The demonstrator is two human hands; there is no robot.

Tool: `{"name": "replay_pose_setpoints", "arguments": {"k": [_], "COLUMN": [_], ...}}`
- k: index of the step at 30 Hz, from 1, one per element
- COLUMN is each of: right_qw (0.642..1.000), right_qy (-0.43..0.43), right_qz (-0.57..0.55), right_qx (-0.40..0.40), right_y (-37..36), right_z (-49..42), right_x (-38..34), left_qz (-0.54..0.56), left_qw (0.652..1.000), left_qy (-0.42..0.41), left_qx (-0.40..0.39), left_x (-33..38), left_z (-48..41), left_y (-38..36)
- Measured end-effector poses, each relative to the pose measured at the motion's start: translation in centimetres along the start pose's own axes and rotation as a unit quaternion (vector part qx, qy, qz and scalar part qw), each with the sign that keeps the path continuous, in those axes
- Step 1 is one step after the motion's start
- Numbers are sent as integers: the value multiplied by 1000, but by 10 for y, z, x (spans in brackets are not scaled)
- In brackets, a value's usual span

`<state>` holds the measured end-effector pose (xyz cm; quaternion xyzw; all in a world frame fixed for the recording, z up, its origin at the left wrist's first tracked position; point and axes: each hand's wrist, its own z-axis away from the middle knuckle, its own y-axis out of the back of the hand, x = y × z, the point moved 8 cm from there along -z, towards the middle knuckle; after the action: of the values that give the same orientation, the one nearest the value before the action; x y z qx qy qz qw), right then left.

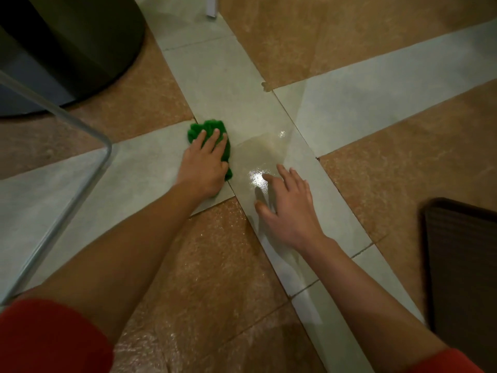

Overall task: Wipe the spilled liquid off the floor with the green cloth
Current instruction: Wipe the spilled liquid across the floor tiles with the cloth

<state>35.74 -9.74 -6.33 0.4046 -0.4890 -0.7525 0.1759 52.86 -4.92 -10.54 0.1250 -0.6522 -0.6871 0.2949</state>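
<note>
- The left hand [204,162] has its grip pressed palm-down on the green cloth [212,135], fingers spread flat over it, not curled round it; the cloth is bunched under and ahead of the fingers on a pale floor tile [150,168].
- The right hand [287,208] has an open grip with nothing in it, fingers splayed just above or on the wet patch; contact cannot be told.
- The spilled liquid [258,157] lies just to the right of the left grip, a glossy film on the pale tile, its edge just beside the cloth and reaching under the right fingertips [282,169].
- Risk: a flat palm hold may let the cloth slip out during a sideways stroke, so the bare hand smears the liquid.
- Risk: the cloth is wadded small; one pass may push the puddle along rather than soak it, spreading it toward the grout lines [304,141] and the brown tile [220,238] nearer the person, which already looks shiny.
- Risk: if the right hand takes weight on the wet tile, it could slide.
- Risk: a thin film could stay unnoticed in this dim light, beyond the bright glare spot [256,179].
- The dark mat [462,265] lies well right of the right grip; runoff reaching it seems unlikely.
</note>
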Motion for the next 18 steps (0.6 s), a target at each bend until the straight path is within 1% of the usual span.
{"name": "replay_pose_setpoints", "arguments": {"k": [3,4,5,6,9,10,11,12,14,16,18], "right_qw": [1000,1000,1000,1000,1000,999,999,999,999,999,1000], "right_qy": [-3,-3,-3,-3,-20,-29,-34,-36,-35,-26,-17], "right_qz": [-10,-12,-13,-12,-14,-15,-16,-18,-23,-23,-24], "right_qx": [9,10,10,9,9,6,5,6,8,9,6], "right_y": [4,5,6,8,12,12,13,13,14,13,13], "right_z": [-2,0,2,5,13,16,18,19,17,15,12], "right_x": [1,3,5,8,21,25,27,27,24,19,14], "left_qz": [-22,-30,-31,-28,4,8,4,-7,-29,-41,-49], "left_qw": [992,990,991,995,1000,999,1000,1000,997,988,979], "left_qy": [-116,-133,-125,-97,14,31,30,10,-66,-144,-193], "left_qx": [-34,-37,-31,-24,-7,-7,-8,-10,-21,-38,-47], "left_x": [8,7,3,-1,-4,1,5,12,25,34,33], "left_z": [19,19,15,8,-10,-11,-10,-6,8,31,46], "left_y": [-6,-5,-1,2,7,6,3,0,-5,-10,-14]}}
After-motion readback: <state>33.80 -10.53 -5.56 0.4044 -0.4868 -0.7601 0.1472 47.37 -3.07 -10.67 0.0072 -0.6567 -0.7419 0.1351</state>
